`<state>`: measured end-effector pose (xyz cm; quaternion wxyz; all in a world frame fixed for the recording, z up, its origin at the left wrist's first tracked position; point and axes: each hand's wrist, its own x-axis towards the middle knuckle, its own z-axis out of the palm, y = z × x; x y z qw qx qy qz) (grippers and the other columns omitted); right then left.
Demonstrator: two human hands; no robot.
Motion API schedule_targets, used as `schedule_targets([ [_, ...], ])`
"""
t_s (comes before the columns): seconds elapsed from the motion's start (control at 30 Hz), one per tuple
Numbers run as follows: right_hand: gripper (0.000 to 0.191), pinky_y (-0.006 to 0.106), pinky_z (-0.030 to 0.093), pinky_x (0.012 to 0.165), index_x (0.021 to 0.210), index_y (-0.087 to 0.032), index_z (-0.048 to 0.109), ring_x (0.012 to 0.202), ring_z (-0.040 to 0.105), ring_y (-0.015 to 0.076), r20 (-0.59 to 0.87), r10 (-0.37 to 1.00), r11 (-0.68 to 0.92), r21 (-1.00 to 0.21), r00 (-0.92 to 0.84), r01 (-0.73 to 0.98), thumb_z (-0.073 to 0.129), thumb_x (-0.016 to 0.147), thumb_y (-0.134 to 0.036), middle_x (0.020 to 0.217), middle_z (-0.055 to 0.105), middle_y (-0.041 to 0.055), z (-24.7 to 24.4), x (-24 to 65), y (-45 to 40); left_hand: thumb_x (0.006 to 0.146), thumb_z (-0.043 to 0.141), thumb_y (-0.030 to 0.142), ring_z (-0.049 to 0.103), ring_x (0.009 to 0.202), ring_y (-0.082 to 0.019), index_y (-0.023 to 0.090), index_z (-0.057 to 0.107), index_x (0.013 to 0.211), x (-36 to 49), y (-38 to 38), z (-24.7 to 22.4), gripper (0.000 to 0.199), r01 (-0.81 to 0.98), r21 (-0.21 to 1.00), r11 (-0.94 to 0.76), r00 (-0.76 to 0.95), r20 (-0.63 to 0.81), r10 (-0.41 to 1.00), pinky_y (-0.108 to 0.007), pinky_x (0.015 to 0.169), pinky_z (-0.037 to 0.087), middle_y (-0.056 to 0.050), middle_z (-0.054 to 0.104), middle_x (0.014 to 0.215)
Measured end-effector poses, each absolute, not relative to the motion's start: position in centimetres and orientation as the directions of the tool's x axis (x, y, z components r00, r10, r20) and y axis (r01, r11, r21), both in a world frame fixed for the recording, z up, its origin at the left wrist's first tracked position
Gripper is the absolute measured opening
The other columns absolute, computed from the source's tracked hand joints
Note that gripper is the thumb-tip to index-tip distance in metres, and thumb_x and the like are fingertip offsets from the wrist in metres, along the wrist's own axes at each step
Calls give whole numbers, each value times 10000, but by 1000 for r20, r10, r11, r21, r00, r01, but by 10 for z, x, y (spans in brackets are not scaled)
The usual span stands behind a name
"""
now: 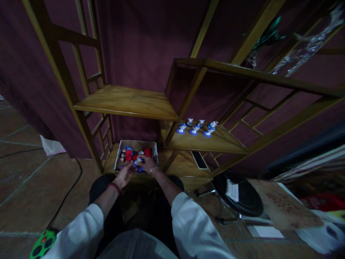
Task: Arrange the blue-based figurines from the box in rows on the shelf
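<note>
A small blue-and-white figurine (138,161) is between my two hands, just over the front part of an open box. My right hand (147,164) has its fingers closed on it from the right. On the near left side, the fingers of my left hand (126,175) close against its lower part. Inside the cardboard box (116,162) lie several more figurines, with red, blue and dark parts; my hands hide some of them. To the right, several similar purple-based figurines (194,130) stand upright on a shelf.
The wooden shelf unit (129,104) has a higher board over the box and upright posts on both sides. A dark phone-like slab (199,160) lies on the lower board. A black round-seated stool (242,194) stands at right. A cable (72,190) crosses the floor at left.
</note>
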<state>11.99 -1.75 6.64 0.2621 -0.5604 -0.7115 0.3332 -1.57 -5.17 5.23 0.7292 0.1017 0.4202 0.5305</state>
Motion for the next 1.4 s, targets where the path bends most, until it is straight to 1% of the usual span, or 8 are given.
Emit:
schedule_targets([
  [0.17, 292, 246, 449, 700, 937, -275, 609, 730, 569, 128, -33, 987, 87, -714, -158, 695, 631, 646, -287, 769, 623, -42, 74, 117, -20, 780, 512, 106, 578, 585, -87, 139, 543, 696, -14, -51, 53, 95, -705, 599, 380, 72, -472, 878, -228, 626, 521, -5, 593, 628],
  [0.37, 260, 241, 456, 644, 893, -270, 623, 682, 577, 134, -53, 995, 24, -679, -82, 734, 628, 635, -306, 713, 631, -34, 78, 115, -18, 739, 570, 131, 600, 633, -107, 138, 554, 691, -14, -49, 54, 51, -703, 615, 356, 95, -415, 905, -244, 647, 523, -14, 616, 664],
  [0.5, 270, 236, 459, 658, 898, -281, 618, 710, 579, 128, -37, 995, 38, -704, -90, 709, 624, 629, -255, 765, 637, -46, 77, 117, -17, 710, 591, 102, 608, 656, -114, 139, 556, 715, -13, -49, 54, 51, -704, 622, 341, 89, -400, 912, -266, 673, 525, -19, 627, 697],
  [0.67, 267, 235, 458, 686, 906, -269, 611, 732, 573, 127, 2, 988, 109, -723, -156, 682, 608, 643, -222, 814, 634, -42, 81, 121, -21, 718, 578, 94, 607, 624, -112, 146, 538, 708, -9, -52, 57, 67, -699, 620, 356, 68, -438, 897, -279, 674, 528, 6, 597, 617],
  [0.87, 256, 235, 451, 697, 904, -246, 604, 734, 569, 127, 24, 976, 165, -729, -216, 665, 594, 657, -179, 808, 628, -38, 85, 125, -27, 734, 583, 158, 610, 565, -112, 155, 539, 762, -8, -57, 59, 53, -621, 651, 436, 106, -482, 870, -223, 557, 504, -2, 605, 629],
  [1.03, 254, 234, 453, 679, 908, -251, 603, 718, 570, 125, 20, 975, 166, -729, -222, 665, 603, 661, -191, 793, 627, -43, 87, 124, -28, 741, 581, 203, 590, 505, -102, 158, 526, 739, -10, -58, 60, 72, -578, 671, 464, 103, -504, 858, -182, 477, 461, 6, 581, 557],
  [1.23, 259, 223, 453, 660, 919, -243, 602, 702, 579, 124, -24, 980, 122, -708, -196, 696, 610, 662, -216, 764, 636, -35, 95, 123, -30, 734, 587, 175, 580, 498, -96, 159, 500, 682, -9, -57, 58, 103, -631, 650, 424, 105, -470, 877, -180, 498, 467, 15, 563, 527],
  [1.4, 248, 213, 450, 629, 909, -237, 612, 668, 579, 122, -32, 987, 94, -692, -160, 716, 616, 662, -251, 716, 641, -32, 97, 123, -31, 731, 587, 142, 577, 523, -91, 158, 505, 669, -7, -57, 56, 104, -671, 633, 386, 108, -432, 895, -210, 574, 498, 20, 571, 549],
])
